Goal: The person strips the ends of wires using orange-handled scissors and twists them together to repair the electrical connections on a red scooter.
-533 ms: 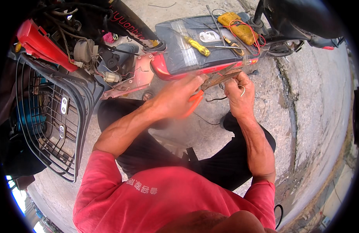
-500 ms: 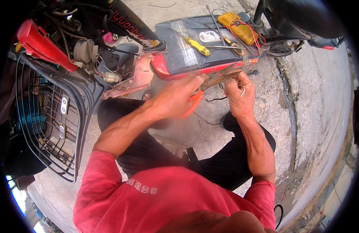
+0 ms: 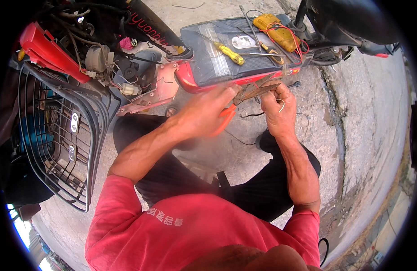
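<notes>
My left hand (image 3: 207,108) is closed round the orange handles of a pair of scissors (image 3: 224,121). Their worn, rusty-looking blades stand apart and reach to the right, up to the fingertips of my right hand (image 3: 280,115). Those fingers are pinched together on a thin pale wire (image 3: 282,105), whose end curls out over the knuckles. Whether the blades touch the wire is hidden by the fingers. Both hands hover just in front of the scooter's footboard (image 3: 197,67), which is grey on top with a red edge.
On the footboard lie a yellow-handled screwdriver (image 3: 230,54), a yellow multimeter (image 3: 277,32) with red leads, and other tools. At left stand a black wire basket (image 3: 89,149) and the scooter's opened front with loose wiring (image 3: 71,34). A dark cable piece (image 3: 251,115) shows beyond my knees.
</notes>
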Demonstrator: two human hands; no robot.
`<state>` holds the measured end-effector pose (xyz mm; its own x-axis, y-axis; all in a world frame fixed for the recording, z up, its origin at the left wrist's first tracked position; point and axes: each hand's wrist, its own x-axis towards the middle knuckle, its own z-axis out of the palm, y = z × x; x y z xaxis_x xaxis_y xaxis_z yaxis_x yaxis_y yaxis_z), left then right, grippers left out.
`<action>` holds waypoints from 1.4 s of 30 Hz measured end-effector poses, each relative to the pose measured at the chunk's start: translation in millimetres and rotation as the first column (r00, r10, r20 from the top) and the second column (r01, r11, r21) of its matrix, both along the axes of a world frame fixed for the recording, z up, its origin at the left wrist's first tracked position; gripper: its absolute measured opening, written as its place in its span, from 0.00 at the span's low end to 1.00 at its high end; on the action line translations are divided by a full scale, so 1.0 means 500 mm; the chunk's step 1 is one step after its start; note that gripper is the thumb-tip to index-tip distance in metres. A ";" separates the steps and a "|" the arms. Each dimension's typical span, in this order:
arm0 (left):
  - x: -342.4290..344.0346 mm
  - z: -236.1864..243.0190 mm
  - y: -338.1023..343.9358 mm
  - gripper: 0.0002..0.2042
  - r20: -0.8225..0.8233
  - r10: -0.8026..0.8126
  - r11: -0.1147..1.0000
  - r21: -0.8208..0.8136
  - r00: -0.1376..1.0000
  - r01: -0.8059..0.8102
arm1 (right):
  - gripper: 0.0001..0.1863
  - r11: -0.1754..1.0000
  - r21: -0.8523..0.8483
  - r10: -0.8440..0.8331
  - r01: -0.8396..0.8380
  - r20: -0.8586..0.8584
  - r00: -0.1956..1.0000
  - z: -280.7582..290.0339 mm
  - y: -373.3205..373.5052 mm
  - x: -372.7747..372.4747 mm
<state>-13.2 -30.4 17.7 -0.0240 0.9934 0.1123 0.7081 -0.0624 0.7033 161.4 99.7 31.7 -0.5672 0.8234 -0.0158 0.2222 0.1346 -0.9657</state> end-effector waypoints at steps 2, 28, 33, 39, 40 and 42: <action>0.000 0.001 0.000 0.28 -0.017 0.003 1.000 0.016 1.000 -0.003 | 0.09 1.000 0.014 -0.002 0.002 0.009 1.000 0.001 0.000 0.000; 0.002 0.006 0.003 0.32 0.067 -0.045 0.998 -0.042 0.997 0.048 | 0.07 0.991 -0.103 0.069 -0.083 -0.138 0.988 -0.006 -0.002 0.012; 0.000 -0.003 0.002 0.31 0.085 -0.048 0.999 -0.008 0.995 0.049 | 0.08 0.996 -0.021 0.079 -0.082 -0.116 0.990 -0.005 -0.001 0.012; -0.003 0.005 0.002 0.32 0.098 -0.052 0.998 -0.014 0.994 0.054 | 0.08 0.996 0.017 0.085 -0.084 -0.101 0.991 -0.001 0.001 0.012; -0.004 0.006 0.001 0.32 0.102 -0.051 0.998 -0.025 0.993 0.054 | 0.08 0.997 0.006 0.083 -0.083 -0.110 0.990 0.000 0.000 0.011; -0.005 0.007 0.001 0.32 0.103 -0.050 0.998 -0.035 0.993 0.054 | 0.08 0.997 -0.015 0.078 -0.080 -0.129 0.989 0.002 -0.001 0.009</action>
